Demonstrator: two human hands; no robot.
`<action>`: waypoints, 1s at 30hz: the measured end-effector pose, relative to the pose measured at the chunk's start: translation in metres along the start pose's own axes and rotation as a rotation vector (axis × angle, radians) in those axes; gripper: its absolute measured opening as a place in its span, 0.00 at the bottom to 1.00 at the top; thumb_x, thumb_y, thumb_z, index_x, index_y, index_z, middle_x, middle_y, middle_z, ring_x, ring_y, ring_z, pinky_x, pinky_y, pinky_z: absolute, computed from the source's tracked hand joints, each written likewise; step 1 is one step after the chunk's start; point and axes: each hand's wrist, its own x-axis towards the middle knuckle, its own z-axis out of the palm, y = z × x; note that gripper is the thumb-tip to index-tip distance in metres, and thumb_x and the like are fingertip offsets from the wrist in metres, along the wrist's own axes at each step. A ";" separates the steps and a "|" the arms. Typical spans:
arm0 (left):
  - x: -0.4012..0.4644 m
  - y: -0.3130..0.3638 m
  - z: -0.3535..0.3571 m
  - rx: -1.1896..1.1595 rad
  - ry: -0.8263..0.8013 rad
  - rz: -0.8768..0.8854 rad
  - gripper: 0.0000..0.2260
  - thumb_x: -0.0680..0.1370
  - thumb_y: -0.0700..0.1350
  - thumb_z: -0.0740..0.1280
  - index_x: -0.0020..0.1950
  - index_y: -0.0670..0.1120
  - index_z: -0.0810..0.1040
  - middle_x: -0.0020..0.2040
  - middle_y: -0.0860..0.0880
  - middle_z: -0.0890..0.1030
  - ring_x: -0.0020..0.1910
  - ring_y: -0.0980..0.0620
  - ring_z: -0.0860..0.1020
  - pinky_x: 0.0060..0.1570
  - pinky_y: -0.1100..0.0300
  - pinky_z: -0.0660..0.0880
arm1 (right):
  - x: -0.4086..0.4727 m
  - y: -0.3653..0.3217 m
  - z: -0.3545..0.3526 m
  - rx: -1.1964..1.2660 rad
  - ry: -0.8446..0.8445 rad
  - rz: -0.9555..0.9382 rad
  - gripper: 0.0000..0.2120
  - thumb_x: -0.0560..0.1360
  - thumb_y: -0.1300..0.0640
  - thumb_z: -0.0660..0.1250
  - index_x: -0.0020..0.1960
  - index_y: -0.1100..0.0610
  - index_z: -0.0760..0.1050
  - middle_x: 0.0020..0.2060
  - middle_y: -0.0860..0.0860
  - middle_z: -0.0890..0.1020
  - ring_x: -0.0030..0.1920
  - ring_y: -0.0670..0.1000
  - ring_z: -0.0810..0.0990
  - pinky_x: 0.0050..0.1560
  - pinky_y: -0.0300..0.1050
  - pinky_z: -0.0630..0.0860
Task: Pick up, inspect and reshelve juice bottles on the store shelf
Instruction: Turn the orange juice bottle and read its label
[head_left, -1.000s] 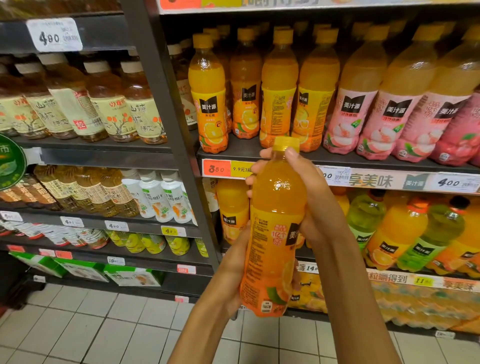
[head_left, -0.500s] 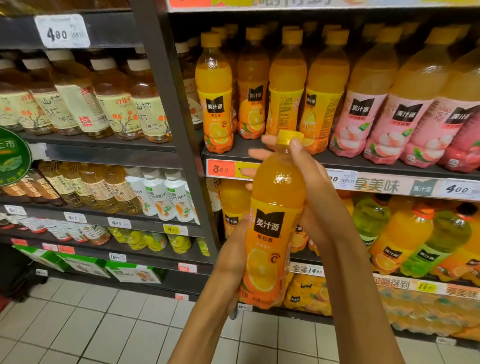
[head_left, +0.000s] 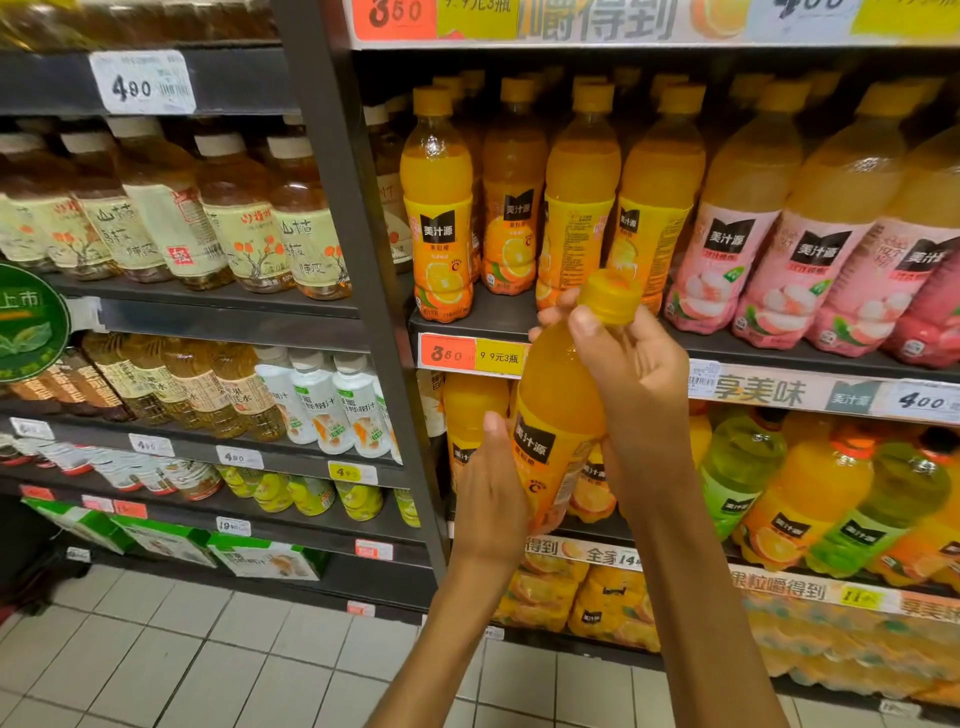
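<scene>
Floor: pale square tiles (head_left: 171, 670) with dark grout are seen across the lower left of the frame.
Shelving: a dark metal store shelf unit is seen, split by a grey upright post (head_left: 358, 291) running from the top centre down toward the lower centre.
Left bay: brownish tea bottles with cream labels (head_left: 171, 218) are stood in the upper left; more tea and white bottles (head_left: 317, 400) are ranged below them; green cartons (head_left: 156, 540) are laid on the lowest shelf.
Right bay: orange juice bottles with yellow caps (head_left: 439, 208) are lined up on the shelf (head_left: 483, 314) at centre; pink-labelled bottles (head_left: 727, 249) are stood to their right; larger orange and green bottles (head_left: 810, 493) are tilted on the shelf below.
Price tags: an orange-and-yellow tag (head_left: 470, 355) is fixed to the shelf edge at centre; a white tag (head_left: 143, 81) is fixed in the upper left.
Held bottle: one orange juice bottle (head_left: 558, 415) is held at the centre of the frame in front of the shelf edge, its yellow cap tilted toward the upper right, its label turned toward the camera.
Right hand (head_left: 631, 374): the neck just below the cap is gripped, fingers curled round it.
Left hand (head_left: 488, 488): the lower label area is held from the left, the thumb laid against the front; the fingers behind are hidden.
</scene>
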 end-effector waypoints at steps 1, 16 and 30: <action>0.001 0.002 0.002 0.005 0.022 0.033 0.21 0.77 0.60 0.44 0.45 0.64 0.77 0.41 0.61 0.82 0.48 0.66 0.78 0.56 0.63 0.73 | 0.001 0.000 0.001 -0.016 -0.024 -0.039 0.08 0.71 0.48 0.69 0.49 0.47 0.81 0.48 0.52 0.83 0.54 0.58 0.81 0.57 0.57 0.77; 0.076 0.031 -0.007 0.242 -0.062 0.447 0.32 0.73 0.48 0.71 0.72 0.46 0.59 0.67 0.48 0.71 0.66 0.52 0.71 0.65 0.48 0.70 | 0.082 -0.020 0.020 -0.246 -0.201 -0.313 0.05 0.77 0.57 0.65 0.52 0.49 0.77 0.50 0.49 0.83 0.53 0.47 0.81 0.53 0.44 0.78; 0.121 0.030 0.008 0.237 0.017 0.412 0.33 0.75 0.45 0.70 0.75 0.46 0.57 0.70 0.49 0.69 0.68 0.52 0.69 0.67 0.55 0.68 | 0.135 0.002 0.027 -0.415 -0.123 -0.332 0.10 0.78 0.61 0.65 0.58 0.61 0.76 0.51 0.45 0.79 0.52 0.36 0.77 0.54 0.30 0.71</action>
